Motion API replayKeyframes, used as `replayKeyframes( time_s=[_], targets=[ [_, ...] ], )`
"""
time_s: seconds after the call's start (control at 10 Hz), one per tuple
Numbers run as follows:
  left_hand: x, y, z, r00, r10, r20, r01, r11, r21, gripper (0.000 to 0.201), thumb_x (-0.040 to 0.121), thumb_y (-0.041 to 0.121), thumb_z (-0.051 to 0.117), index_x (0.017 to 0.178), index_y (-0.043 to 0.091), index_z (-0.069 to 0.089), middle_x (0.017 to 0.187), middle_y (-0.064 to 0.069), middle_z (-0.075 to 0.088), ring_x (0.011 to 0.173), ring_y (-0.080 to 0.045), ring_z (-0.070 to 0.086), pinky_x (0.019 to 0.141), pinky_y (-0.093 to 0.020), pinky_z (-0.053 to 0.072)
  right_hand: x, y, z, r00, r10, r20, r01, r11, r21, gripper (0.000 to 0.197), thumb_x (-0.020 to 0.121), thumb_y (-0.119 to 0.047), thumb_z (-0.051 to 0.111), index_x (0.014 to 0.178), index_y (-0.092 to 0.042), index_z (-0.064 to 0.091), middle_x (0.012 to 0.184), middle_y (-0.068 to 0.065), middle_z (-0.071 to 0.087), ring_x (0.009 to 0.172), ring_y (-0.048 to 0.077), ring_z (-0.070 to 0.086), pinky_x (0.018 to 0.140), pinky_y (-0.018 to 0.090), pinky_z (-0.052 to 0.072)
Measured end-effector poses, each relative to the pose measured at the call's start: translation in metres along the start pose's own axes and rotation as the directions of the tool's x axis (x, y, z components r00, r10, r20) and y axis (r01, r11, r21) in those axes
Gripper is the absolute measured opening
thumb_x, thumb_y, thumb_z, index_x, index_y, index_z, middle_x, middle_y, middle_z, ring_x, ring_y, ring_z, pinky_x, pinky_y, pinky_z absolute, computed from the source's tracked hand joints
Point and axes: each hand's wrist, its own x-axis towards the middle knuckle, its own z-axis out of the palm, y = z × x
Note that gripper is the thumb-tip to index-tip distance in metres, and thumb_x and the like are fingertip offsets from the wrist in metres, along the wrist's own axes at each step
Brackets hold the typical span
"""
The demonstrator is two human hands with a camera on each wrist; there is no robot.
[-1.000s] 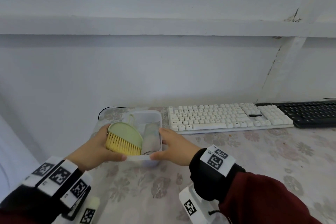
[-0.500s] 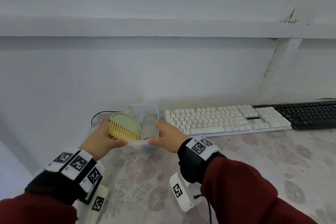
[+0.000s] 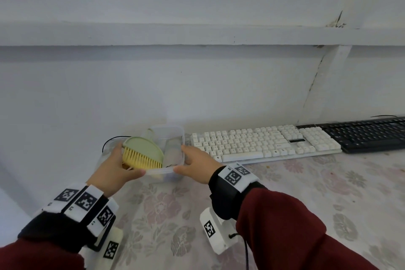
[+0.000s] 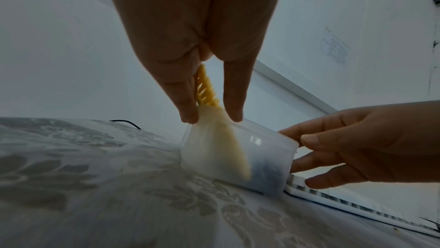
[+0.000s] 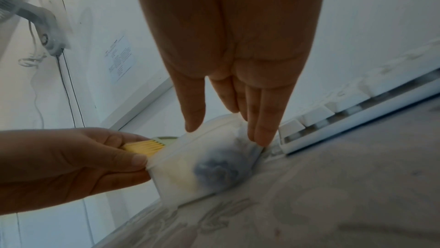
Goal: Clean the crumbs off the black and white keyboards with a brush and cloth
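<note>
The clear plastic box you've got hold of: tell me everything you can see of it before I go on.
The clear plastic box is small, rectangular, translucent and lidless, with a lipped rim. It is at the table's left end, just left of the white keyboard. A green-backed brush with yellow bristles leans out over its left rim; a rolled greyish cloth lies inside on the right. The left hand and right hand grip opposite sides.

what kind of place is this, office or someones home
Probably a home desk against a plain wall, not an office: a floral tablecloth covers the table, with a white keyboard and a black keyboard at the wall.
</note>
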Motion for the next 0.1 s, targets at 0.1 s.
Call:
replayKeyframes(
  time_s=[0.1],
  targets=[
    [-0.0036,-0.0069,0.0013,1.000,0.002,0.002,-0.002,0.997,-0.073,0.069,0.077,-0.004,0.069,0.133,0.018,0.035,0.118,-0.006,0.059,0.110,-0.021,0.059,0.098,-0.044,0.046,-0.0144,0.0058,-0.0076,1.000,-0.021,0.006,0.020,0.996,0.092,0.048,0.092,-0.028,0.057,0.136,-0.012,0.045,0.138,0.007,0.048,0.123,0.026,0.048,0.101,0.034,0.040]
  ],
)
